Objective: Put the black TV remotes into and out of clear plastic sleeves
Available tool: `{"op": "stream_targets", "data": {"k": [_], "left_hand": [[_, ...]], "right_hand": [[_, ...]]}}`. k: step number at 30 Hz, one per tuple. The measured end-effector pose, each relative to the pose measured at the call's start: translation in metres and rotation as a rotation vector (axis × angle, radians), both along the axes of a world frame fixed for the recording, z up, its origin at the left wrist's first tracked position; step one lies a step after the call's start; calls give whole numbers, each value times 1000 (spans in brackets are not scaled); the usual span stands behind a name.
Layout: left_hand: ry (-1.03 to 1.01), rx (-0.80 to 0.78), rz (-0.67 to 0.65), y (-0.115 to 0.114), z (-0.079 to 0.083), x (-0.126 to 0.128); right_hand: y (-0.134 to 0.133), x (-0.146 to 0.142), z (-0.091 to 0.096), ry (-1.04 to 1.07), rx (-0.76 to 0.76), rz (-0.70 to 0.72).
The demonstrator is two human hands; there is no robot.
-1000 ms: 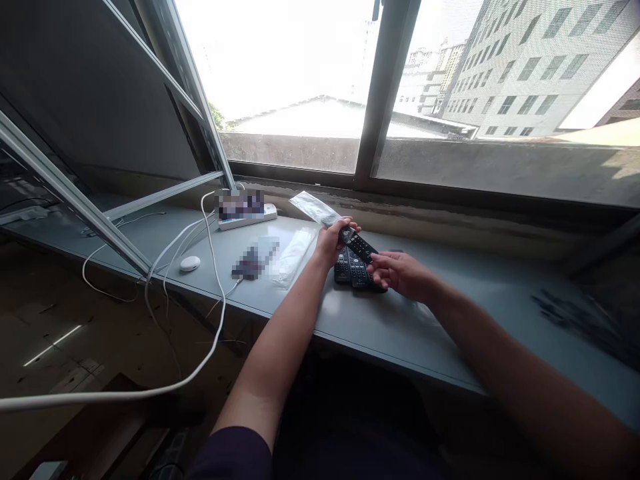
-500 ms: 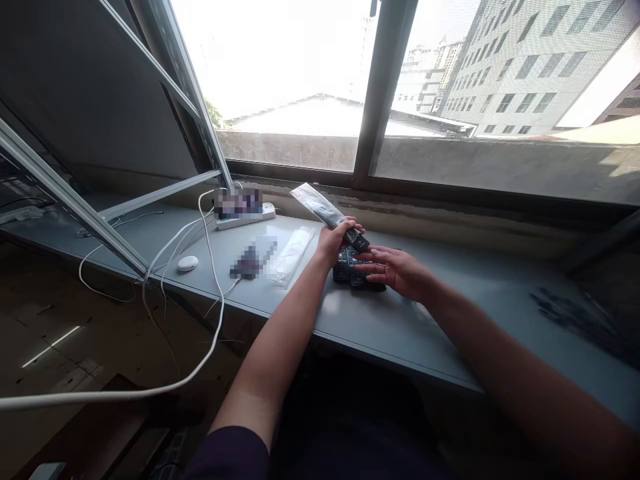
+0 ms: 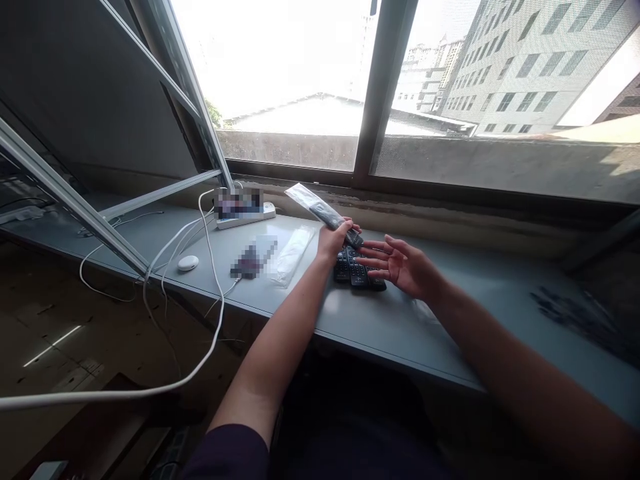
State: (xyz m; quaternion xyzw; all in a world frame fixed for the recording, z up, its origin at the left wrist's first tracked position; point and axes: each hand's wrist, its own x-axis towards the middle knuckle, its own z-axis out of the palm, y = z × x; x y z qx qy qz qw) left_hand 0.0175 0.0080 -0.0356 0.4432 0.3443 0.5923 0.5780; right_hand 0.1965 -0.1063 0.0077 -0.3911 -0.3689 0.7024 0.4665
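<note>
My left hand [image 3: 334, 241] is closed around a black remote control [image 3: 354, 238] that is partly inside a clear plastic sleeve [image 3: 306, 200]. The sleeve slants up to the left, and the remote's bare end points down to the right. Close by, my right hand [image 3: 403, 267] is open, palm turned up and fingers spread toward that bare end. Below both hands, several black remotes [image 3: 359, 275] lie side by side on the grey table [image 3: 370, 327], partly hidden by my hands.
Left of my hands lie clear plastic sleeves [image 3: 293, 257] and a blurred-out device [image 3: 253, 257] with a cable. Farther left are a round white object [image 3: 188, 263], a white power strip [image 3: 245, 217], and a hanging white cable [image 3: 218, 320]. A metal frame [image 3: 115, 247] stands at the left.
My right hand has turned its palm further up, and its thumb has lifted away from the fingers. The sleeved remote in my left hand has shifted slightly left.
</note>
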Motion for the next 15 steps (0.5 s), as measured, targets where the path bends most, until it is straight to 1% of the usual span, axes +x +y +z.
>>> {"op": "stream_targets", "data": {"k": [4,10,13,15], "left_hand": [[73,58,-75,-9,3,5],[46,53,-57,-10,9,1],[31,71,-68,-8,7,0],[42,87,-98,-8,5,1]], "right_hand": [[-1,0,-1,7,29,5],[-2,0,1,7,85,7],[-5,0,4,1,94,-2],[-6,-1,6,5,96,-8]]}}
